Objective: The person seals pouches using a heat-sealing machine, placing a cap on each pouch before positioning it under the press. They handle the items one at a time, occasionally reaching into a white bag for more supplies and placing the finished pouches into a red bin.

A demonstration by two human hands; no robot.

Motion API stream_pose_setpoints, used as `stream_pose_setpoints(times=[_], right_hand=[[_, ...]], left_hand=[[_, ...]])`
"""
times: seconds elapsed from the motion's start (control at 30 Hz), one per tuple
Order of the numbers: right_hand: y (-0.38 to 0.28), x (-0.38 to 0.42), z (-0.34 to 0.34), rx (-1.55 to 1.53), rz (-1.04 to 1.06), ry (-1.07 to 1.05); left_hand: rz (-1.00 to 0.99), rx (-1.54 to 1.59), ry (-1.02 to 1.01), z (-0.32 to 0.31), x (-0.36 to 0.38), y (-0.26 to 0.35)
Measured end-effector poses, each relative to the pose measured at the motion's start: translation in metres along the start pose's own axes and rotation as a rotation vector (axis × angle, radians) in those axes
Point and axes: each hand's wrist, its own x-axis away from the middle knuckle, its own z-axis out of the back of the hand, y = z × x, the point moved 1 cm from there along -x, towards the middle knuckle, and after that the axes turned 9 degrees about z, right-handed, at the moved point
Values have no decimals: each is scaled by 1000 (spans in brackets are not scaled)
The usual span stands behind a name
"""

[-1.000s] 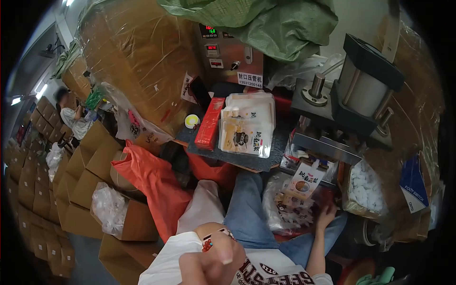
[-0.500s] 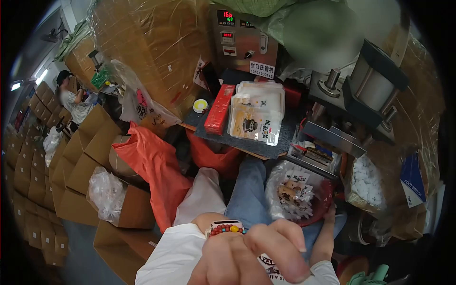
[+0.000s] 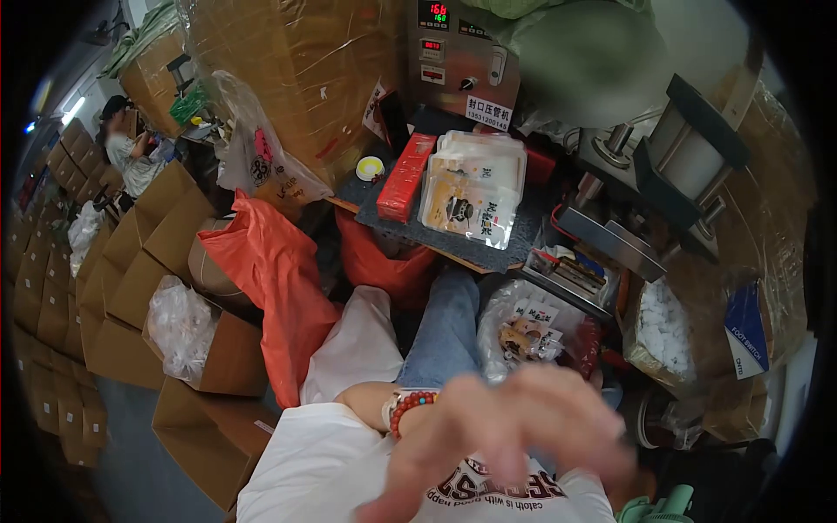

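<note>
My left hand [image 3: 523, 427] is raised close to the camera in front of my white shirt [image 3: 305, 462]. Motion blurs it, but its fingers look spread and bent, and I see nothing in them. A red bead bracelet [image 3: 410, 408] circles the wrist. Behind the hand, a red basin [image 3: 588, 344] lined with clear plastic holds small printed packets [image 3: 534, 331]. My right hand does not show; the left hand covers that area. On the dark work surface [image 3: 410, 228] lie a stack of printed pouches [image 3: 471, 196] and a long red box [image 3: 405, 179].
A control panel [image 3: 466, 65] with lit digits stands behind the surface. To the right is a metal press [image 3: 689, 166]. An orange bag [image 3: 270, 279] hangs at my left beside open cartons [image 3: 227, 357]. Farther off, a person [image 3: 131, 152] is beside stacked boxes.
My left hand has shifted right and up, its fingers opening out. The right forearm, earlier visible by the basin, is now hidden. My view has tilted slightly.
</note>
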Motion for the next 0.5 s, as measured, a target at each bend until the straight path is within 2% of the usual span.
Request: stream_pose_setpoints(times=[0.07, 0.1, 0.17, 0.23, 0.27, 0.3, 0.33, 0.37, 0.4, 0.43, 0.47, 0.5], right_hand=[[-4, 18, -28, 79, 270, 153], [-6, 30, -44, 148, 461, 279], [-12, 61, -86, 217, 664, 376], [-19, 97, -131, 203, 643, 246], [-13, 111, -146, 193, 626, 121], [2, 125, -158, 290, 612, 115], [19, 145, -167, 387, 592, 128], [24, 190, -192, 552, 424, 41], [25, 232, -212, 703, 242, -47], [30, 248, -208, 784, 344, -97], [30, 261, -200, 871, 443, -155], [19, 277, -196, 999, 567, -110]], left_hand=[[244, -163, 121, 33, 14, -27], [507, -328, 217, 60, 34, -46], [1059, -238, 448, 118, 85, -109], [1286, -925, 410, 180, 165, -163], [1334, -1110, 382, 189, 178, -169], [1383, -1290, 329, 196, 189, -176], [1377, -1379, 360, 217, 207, -192], [1379, -1452, 379, 229, 223, -211], [1483, -1468, 321, 228, 220, -216], [1563, -1490, 262, 234, 210, -220], [1538, -1568, 230, 241, 212, -230], [1500, -1652, 203, 249, 217, -238]])
